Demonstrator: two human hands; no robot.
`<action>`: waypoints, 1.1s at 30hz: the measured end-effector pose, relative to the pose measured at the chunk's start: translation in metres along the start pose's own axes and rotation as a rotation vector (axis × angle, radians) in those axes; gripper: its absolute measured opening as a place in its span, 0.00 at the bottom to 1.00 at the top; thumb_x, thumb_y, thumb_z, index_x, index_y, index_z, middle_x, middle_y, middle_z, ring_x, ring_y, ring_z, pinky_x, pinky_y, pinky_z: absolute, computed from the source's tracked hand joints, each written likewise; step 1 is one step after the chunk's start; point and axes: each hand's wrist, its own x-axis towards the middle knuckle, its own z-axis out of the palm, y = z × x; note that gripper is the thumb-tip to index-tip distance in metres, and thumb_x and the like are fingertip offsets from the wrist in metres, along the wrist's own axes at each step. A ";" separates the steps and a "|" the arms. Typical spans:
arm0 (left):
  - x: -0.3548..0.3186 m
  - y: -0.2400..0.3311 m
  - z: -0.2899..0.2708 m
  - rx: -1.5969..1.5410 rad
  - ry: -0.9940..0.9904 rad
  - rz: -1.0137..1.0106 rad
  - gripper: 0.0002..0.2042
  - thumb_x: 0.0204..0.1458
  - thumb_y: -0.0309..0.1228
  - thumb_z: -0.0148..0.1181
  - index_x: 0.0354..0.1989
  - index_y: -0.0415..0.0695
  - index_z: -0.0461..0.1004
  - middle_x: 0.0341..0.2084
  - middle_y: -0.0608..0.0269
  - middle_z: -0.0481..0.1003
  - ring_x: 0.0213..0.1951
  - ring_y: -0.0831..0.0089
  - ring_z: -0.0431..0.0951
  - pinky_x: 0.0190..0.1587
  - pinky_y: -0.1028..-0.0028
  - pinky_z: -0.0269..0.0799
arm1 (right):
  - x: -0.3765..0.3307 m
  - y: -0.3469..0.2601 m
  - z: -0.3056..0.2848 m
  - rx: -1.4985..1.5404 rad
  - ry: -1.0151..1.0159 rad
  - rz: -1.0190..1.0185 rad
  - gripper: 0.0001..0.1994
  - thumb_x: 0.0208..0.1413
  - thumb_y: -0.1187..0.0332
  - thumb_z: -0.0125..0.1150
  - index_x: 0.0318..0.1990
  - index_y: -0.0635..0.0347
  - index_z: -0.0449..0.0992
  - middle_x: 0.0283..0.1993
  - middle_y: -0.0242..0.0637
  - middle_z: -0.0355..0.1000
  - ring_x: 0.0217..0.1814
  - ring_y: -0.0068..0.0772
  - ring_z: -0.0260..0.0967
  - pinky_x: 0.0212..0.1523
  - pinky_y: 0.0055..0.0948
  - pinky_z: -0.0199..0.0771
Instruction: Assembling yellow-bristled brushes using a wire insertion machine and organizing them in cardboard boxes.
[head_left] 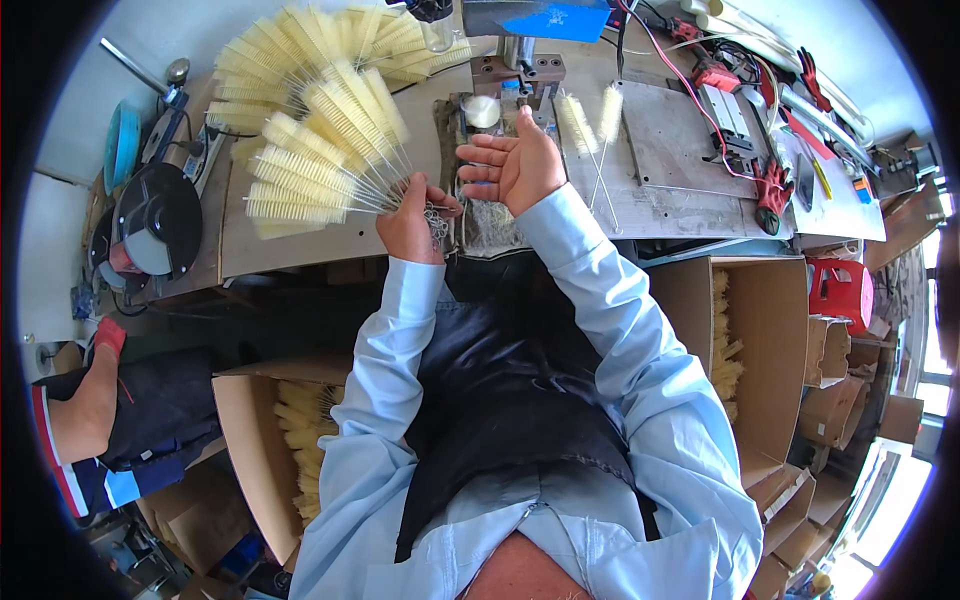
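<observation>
Your left hand, the nearer, clamped the wire-handled bottle brushes, which pointed far-left; your right hand was apart, empty.

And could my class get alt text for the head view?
A left hand grips a fan of cream brushes by their wire stems; the open right hand is beside two more brushes on a cluttered workbench.
</observation>
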 end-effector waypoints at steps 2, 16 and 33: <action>0.010 -0.007 -0.001 0.053 0.012 0.008 0.07 0.58 0.29 0.56 0.31 0.38 0.71 0.19 0.57 0.74 0.18 0.68 0.76 0.22 0.69 0.75 | -0.011 -0.004 0.018 0.035 0.003 0.019 0.39 0.61 0.33 0.37 0.51 0.70 0.63 0.47 0.55 0.72 0.36 0.50 0.75 0.33 0.51 0.80; 0.019 -0.016 -0.022 -0.005 -0.016 -0.098 0.06 0.57 0.26 0.56 0.36 0.35 0.71 0.27 0.53 0.77 0.23 0.67 0.78 0.29 0.67 0.79 | -0.028 0.032 0.007 -0.122 0.005 -0.098 0.15 0.68 0.60 0.45 0.40 0.67 0.69 0.18 0.28 0.57 0.13 0.19 0.48 0.12 0.24 0.48; 0.019 -0.016 -0.016 0.003 0.014 -0.002 0.04 0.53 0.21 0.60 0.34 0.37 0.71 0.23 0.59 0.73 0.22 0.68 0.76 0.28 0.66 0.81 | -0.035 0.007 -0.024 -0.421 0.236 -0.442 0.16 0.65 0.65 0.48 0.30 0.69 0.72 0.14 0.33 0.63 0.09 0.17 0.52 0.08 0.21 0.48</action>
